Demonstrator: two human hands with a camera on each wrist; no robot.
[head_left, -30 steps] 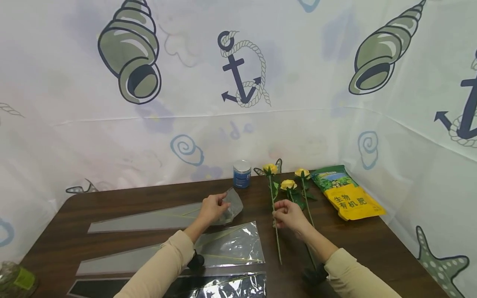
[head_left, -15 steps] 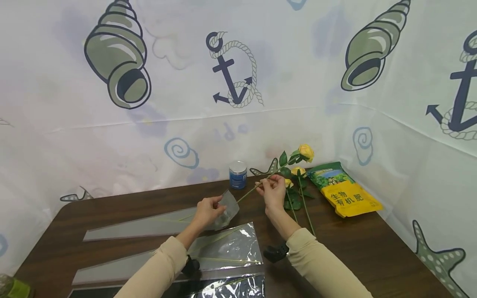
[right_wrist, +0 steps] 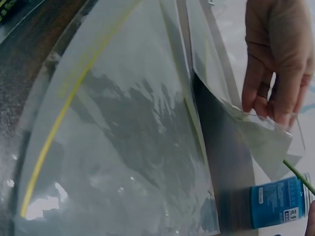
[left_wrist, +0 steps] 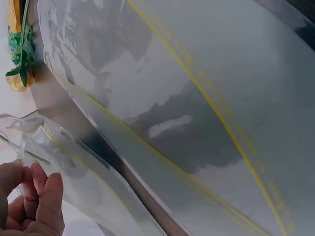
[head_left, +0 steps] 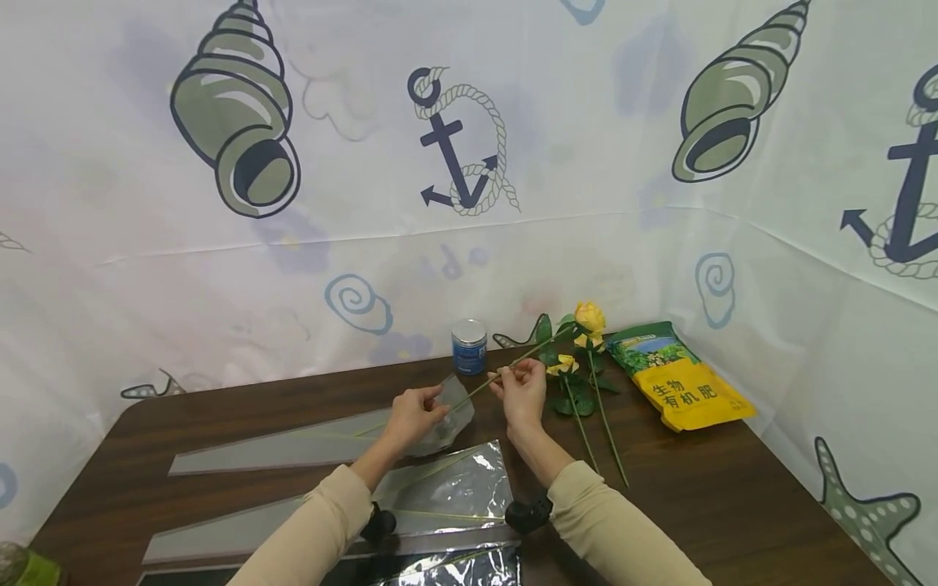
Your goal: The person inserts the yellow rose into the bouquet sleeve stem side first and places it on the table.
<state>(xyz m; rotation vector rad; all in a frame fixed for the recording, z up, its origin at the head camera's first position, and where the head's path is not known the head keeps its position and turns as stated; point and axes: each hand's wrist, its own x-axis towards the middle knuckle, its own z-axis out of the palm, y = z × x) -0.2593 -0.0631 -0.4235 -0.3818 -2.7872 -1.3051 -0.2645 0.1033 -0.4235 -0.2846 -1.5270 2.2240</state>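
Observation:
In the head view my left hand pinches the upper edge of a translucent flower sleeve, the farthest of several, and its wide mouth is lifted open. My right hand pinches the stem of a yellow rose, which slants with its bloom up and to the right. The lower stem reaches into the sleeve's mouth. The right wrist view shows the green stem at the raised plastic, with only a sliver of my right hand at the edge. In the left wrist view my left fingers hold the plastic edge.
Two more yellow roses lie to the right, beside a yellow and green bag. A blue can stands at the back. Nearer lie another pale sleeve and a dark-looking sleeve. A green-labelled jar is at front left.
My right hand has lifted one rose from beside the others, swung it left and brought its stem end into the sleeve's mouth. My left hand keeps holding the sleeve edge.

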